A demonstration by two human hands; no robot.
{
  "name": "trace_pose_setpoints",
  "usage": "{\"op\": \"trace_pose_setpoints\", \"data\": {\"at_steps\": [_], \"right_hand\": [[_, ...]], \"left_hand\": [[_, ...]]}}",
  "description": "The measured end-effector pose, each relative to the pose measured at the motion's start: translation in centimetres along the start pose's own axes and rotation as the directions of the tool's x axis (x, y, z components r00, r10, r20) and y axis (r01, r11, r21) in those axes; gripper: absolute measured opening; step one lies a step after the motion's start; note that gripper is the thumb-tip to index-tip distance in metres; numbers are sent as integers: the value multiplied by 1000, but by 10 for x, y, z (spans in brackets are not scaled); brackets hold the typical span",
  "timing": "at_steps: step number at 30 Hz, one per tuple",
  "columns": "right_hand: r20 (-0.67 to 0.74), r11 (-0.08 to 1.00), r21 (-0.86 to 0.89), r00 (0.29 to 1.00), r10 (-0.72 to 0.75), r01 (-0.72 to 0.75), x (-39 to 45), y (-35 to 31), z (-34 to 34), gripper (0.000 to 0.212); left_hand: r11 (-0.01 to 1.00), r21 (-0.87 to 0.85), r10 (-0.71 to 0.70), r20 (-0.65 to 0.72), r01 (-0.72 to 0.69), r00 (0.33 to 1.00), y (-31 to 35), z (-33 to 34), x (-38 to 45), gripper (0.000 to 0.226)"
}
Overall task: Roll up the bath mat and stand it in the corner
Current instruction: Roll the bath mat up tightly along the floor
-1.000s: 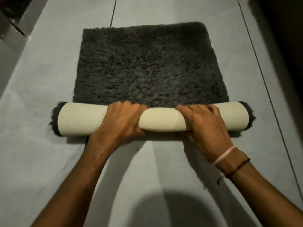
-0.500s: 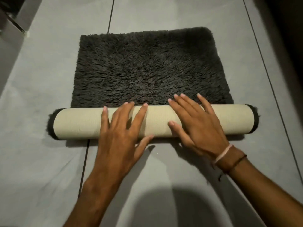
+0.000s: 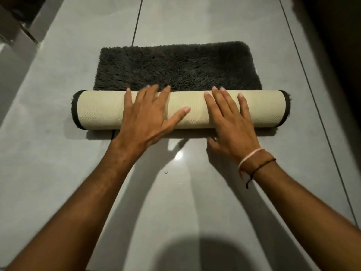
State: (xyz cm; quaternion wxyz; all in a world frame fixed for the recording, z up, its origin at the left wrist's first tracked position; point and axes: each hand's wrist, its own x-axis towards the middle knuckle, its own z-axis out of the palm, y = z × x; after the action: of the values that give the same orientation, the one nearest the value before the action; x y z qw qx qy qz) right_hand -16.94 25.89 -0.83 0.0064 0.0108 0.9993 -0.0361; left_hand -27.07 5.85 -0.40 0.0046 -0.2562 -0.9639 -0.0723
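A dark grey shaggy bath mat (image 3: 179, 65) lies on the tiled floor, its near part rolled into a cream-backed tube (image 3: 101, 109) that runs left to right. The flat shaggy part beyond the tube is short. My left hand (image 3: 146, 116) rests flat on the tube left of its middle, fingers spread and reaching its far side. My right hand (image 3: 230, 118) lies flat on the tube right of its middle, fingers spread, thumb down by the floor. Neither hand grips the roll.
Glossy grey floor tiles (image 3: 58, 173) with dark grout lines surround the mat. A dark wall or shadowed edge (image 3: 336, 55) runs along the right. A ledge with a dark object (image 3: 17, 26) sits at the far left.
The fingers went from curled over the roll to laid flat on it. The roll has moved away from me and grown thicker, and less flat mat shows beyond it.
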Motion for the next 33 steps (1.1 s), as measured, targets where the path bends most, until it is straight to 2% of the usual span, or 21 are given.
{"op": "trace_pose_setpoints", "data": {"at_steps": [3, 6, 9, 16, 18, 20, 21, 23, 24, 25, 26, 29, 30, 33], "right_hand": [[38, 998, -65, 999, 25, -22, 27, 6, -8, 113], [44, 996, -71, 997, 57, -53, 42, 4, -18, 101], [70, 997, -53, 996, 50, -47, 29, -4, -30, 86], [272, 998, -53, 962, -25, 41, -32, -27, -48, 79], [245, 1000, -18, 970, -8, 12, -36, -29, -50, 90], [131, 998, 38, 990, 44, -50, -47, -31, -46, 101], [49, 995, 64, 996, 75, -78, -54, -32, -41, 99], [-75, 994, 62, 992, 99, -95, -67, -36, -28, 89], [-81, 995, 47, 992, 95, -91, -69, -36, -21, 88], [-56, 996, 44, 995, 81, -79, -66, -35, -15, 90], [-15, 997, 51, 998, 62, -61, -59, -32, -11, 96], [78, 1000, 23, 997, 11, -13, -26, -15, -4, 118], [99, 1000, -5, 995, 1, -1, -11, -8, -5, 122], [154, 1000, -14, 988, 6, -3, 37, 4, -18, 123]], "left_hand": [[977, 172, 110, 78, -122, 991, -9, 6, -3, 105], [972, 200, 109, 80, -123, 991, -10, -4, 11, 94], [979, 174, 85, 128, -107, 988, -2, -13, -3, 84], [984, 133, 69, 313, -115, 947, 10, -36, -76, 76], [991, 76, 80, 358, -114, 930, 5, -41, -71, 77], [998, -56, 59, 392, -41, 918, -1, -47, -59, 86], [995, -95, 29, 365, 6, 931, -4, -48, -56, 91], [997, -61, -30, 156, 40, 987, -8, -47, -62, 86], [999, -34, -24, 20, 25, 1000, -9, -43, -69, 76], [999, -36, -3, -60, 1, 998, -9, -38, -75, 68], [999, -44, 15, -58, -18, 998, -10, -34, -80, 69], [992, 101, 56, 132, -70, 990, -16, -15, -68, 111], [987, 136, 61, 157, -82, 986, -19, -11, -56, 122], [986, 152, 51, 157, -75, 986, -25, -8, -11, 130]]}}
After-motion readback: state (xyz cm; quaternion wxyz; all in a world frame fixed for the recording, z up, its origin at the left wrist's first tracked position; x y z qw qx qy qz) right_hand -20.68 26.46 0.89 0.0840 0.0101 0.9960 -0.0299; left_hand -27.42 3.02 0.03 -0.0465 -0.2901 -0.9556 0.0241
